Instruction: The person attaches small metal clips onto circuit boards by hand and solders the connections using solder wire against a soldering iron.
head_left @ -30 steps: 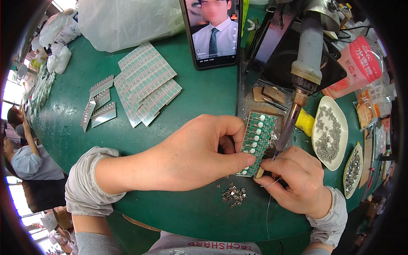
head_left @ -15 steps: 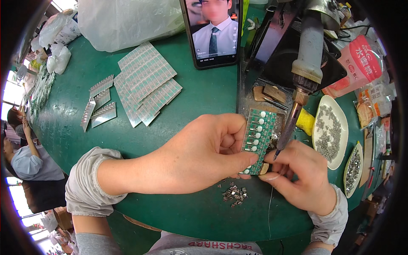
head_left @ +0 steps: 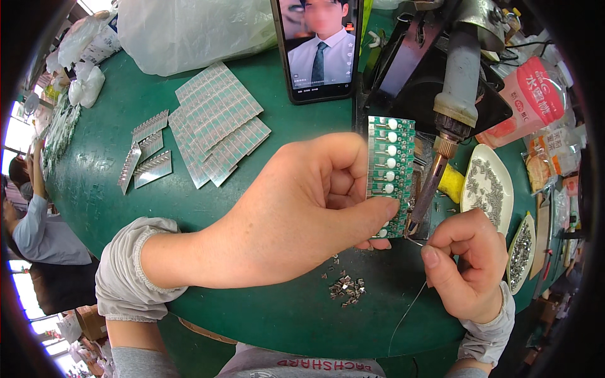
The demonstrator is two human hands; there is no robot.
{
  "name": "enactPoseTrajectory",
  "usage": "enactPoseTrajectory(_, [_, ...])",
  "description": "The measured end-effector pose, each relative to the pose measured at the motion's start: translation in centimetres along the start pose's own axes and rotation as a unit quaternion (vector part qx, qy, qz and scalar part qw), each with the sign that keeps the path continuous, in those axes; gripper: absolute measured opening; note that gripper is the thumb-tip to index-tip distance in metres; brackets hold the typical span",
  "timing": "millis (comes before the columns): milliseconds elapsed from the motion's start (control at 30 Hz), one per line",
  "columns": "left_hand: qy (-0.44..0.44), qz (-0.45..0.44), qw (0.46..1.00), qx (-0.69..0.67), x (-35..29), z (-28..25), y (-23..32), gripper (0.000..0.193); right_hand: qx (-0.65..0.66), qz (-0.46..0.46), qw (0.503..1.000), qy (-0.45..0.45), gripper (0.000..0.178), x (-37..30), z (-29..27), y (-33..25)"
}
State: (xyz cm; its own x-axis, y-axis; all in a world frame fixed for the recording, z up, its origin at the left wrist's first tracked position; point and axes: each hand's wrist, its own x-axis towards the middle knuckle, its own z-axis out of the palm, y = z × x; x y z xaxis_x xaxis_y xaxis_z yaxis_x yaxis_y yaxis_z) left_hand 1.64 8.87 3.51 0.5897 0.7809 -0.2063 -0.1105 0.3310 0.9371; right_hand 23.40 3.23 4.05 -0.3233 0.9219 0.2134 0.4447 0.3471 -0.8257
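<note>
Green board (head_left: 391, 165), raised toward 12 o'clock, pinched by curled left hand (head_left: 315, 220) at 9 o'clock of iron (head_left: 445, 147); right hand (head_left: 467, 268), drawn off toward 3, pinches wire (head_left: 416, 242), end now apparently meeting iron: heat likely reaching wire.

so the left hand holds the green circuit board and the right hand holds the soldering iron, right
Not quite: in the head view, the right hand pinches a thin wire, not the soldering iron. The left hand does hold the green circuit board.
</note>
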Motion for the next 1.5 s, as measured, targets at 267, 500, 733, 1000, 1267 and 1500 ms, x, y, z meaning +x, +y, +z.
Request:
enactPoseTrajectory(267, [-0.002,0.025,0.999,-0.031,-0.3,0.1,0.1,0.012,-0.012,-0.024,0.999,0.024,0.015,-0.2,0.2,0.3])
enactPoseTrajectory(500, [-0.001,0.031,0.999,-0.018,-0.2,0.1,0.2,0.012,0.003,-0.010,0.999,0.032,0.015,-0.2,0.4,0.3])
enactPoseTrajectory(733, [0.001,0.038,0.999,-0.019,-0.3,-0.1,0.2,0.012,0.044,0.002,0.999,0.011,0.016,0.2,0.3,0.6])
enactPoseTrajectory(1000, [-0.003,0.005,1.000,-0.016,-0.3,0.0,0.4,0.013,0.086,0.017,0.994,0.062,0.015,-0.1,0.8,0.7])
enactPoseTrajectory(1267, [-0.010,-0.016,1.000,-0.013,-0.4,0.2,0.2,0.015,-0.019,-0.055,0.997,0.044,0.017,0.3,0.4,0.3])
enactPoseTrajectory(1500, [-0.014,0.003,1.000,-0.024,-0.5,0.4,0.1,0.015,-0.050,-0.083,0.994,0.056,0.017,0.2,0.7,0.5])
